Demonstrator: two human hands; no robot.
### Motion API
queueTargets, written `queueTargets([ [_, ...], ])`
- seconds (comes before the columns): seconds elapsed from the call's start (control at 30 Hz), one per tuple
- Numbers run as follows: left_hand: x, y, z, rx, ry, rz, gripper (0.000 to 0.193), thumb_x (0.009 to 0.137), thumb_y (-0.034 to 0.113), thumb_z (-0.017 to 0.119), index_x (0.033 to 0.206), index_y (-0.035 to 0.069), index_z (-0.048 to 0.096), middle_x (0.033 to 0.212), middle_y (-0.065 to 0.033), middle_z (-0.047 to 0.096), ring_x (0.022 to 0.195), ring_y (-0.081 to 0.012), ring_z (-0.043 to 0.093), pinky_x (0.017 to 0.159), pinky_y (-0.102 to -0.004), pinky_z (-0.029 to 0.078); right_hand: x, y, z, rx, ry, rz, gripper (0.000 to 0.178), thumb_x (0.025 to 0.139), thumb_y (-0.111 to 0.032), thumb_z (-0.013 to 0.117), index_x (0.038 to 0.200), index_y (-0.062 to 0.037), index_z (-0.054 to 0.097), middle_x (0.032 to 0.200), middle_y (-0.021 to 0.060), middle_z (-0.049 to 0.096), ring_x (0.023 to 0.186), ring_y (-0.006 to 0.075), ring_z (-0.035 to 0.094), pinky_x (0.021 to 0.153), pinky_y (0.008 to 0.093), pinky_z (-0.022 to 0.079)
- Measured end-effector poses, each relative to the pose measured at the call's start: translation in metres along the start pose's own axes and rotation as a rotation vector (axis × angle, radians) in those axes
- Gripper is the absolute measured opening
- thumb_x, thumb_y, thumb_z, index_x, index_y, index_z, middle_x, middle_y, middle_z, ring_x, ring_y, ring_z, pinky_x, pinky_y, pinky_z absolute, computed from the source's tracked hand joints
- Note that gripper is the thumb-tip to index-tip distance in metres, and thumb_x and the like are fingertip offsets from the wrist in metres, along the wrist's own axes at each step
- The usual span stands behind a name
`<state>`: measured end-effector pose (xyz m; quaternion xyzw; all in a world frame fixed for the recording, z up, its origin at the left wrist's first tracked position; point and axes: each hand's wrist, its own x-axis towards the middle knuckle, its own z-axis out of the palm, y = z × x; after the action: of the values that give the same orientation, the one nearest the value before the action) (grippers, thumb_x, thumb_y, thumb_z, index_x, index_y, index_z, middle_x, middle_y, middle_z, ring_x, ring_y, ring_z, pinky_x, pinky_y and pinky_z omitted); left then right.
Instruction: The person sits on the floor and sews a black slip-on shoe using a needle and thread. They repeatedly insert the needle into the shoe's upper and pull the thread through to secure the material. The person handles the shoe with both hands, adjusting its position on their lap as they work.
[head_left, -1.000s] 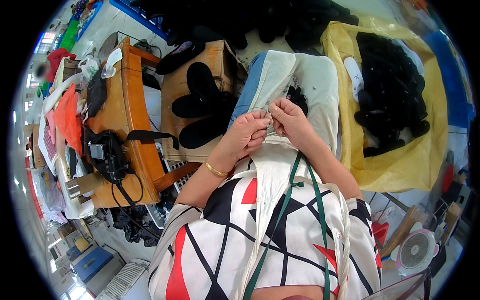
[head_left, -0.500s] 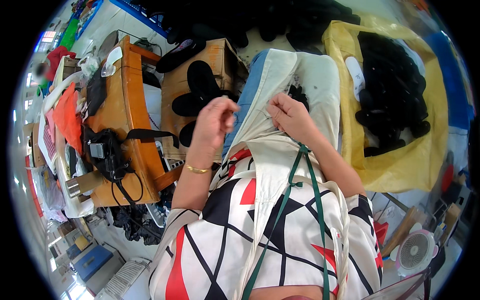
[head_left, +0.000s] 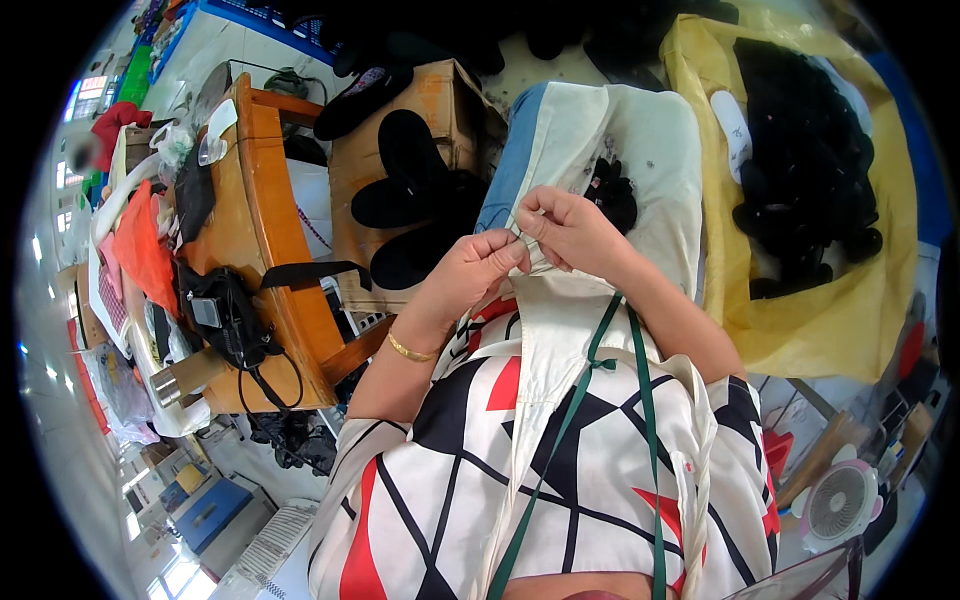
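Observation:
My left hand [head_left: 466,280] and my right hand [head_left: 580,232] meet fingertip to fingertip above my lap. Both are closed in a pinch, and whatever lies between the fingertips is too small to make out. Beneath them a cream apron [head_left: 655,125] covers my knees, dotted with dark specks. A small black fabric piece [head_left: 612,196] rests on the apron just beyond my right hand. To the left, black slipper-like pieces [head_left: 408,150] lie on a cardboard box [head_left: 350,165].
At right, a yellow sack [head_left: 815,335] holds many black pieces and a white sole [head_left: 732,135]. On the left stands a wooden stool [head_left: 225,250] bearing a black bag [head_left: 222,310]. A fan [head_left: 838,502] is at lower right. More black pieces are heaped at the far side.
My hands were apart and now touch at the fingertips. The left hand moved right and nearer to me; its fingers closed into a pinch. The whole view has shifted slightly.

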<state>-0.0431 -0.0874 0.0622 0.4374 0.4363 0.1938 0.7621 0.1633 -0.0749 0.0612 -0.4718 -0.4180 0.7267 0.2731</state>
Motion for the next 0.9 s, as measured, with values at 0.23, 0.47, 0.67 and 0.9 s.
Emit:
queueTargets([
  [0.23,-0.010,0.021,0.025,1.163,0.274,0.398,0.010,0.088,0.012,0.069,0.089,0.003,0.067,0.083,-0.0119,0.057,0.072,-0.0291,0.058,0.061,-0.0363,0.048,0.007,0.013,-0.002,0.157,-0.093,0.010,0.017,0.100,-0.020,0.060,0.095,-0.0038,0.060,0.064,-0.0023,0.054,0.053,0.0056,0.049,0.050,0.0219,0.042],
  [0.47,-0.005,0.026,0.034,1.105,0.425,0.551,0.026,0.082,0.009,0.072,0.107,0.002,0.067,0.085,-0.0138,0.055,0.068,-0.0301,0.057,0.060,-0.0365,0.048,-0.009,0.016,0.000,0.017,0.112,-0.121,0.015,0.097,-0.015,0.063,0.091,-0.0010,0.062,0.066,-0.0009,0.058,0.058,0.0052,0.053,0.053,0.0232,0.045],
  [0.67,0.010,0.011,0.027,0.494,0.464,0.623,0.015,0.091,0.006,0.070,0.104,0.000,0.068,0.087,-0.0001,0.057,0.071,-0.0058,0.052,0.062,-0.0214,0.042,-0.019,0.009,0.008,-0.238,0.295,-0.426,0.012,0.092,-0.011,0.067,0.093,0.0005,0.063,0.067,0.0075,0.060,0.061,0.0086,0.053,0.058,0.0270,0.048],
  [0.9,0.016,-0.001,0.036,-0.133,0.454,0.505,0.006,0.093,0.008,0.070,0.092,0.004,0.067,0.090,-0.0001,0.063,0.065,-0.0031,0.049,0.058,-0.0183,0.040,-0.035,-0.001,0.015,-0.359,0.303,-0.479,0.012,0.092,-0.010,0.068,0.093,0.0003,0.062,0.072,0.0111,0.062,0.061,0.0148,0.054,0.058,0.0289,0.047],
])
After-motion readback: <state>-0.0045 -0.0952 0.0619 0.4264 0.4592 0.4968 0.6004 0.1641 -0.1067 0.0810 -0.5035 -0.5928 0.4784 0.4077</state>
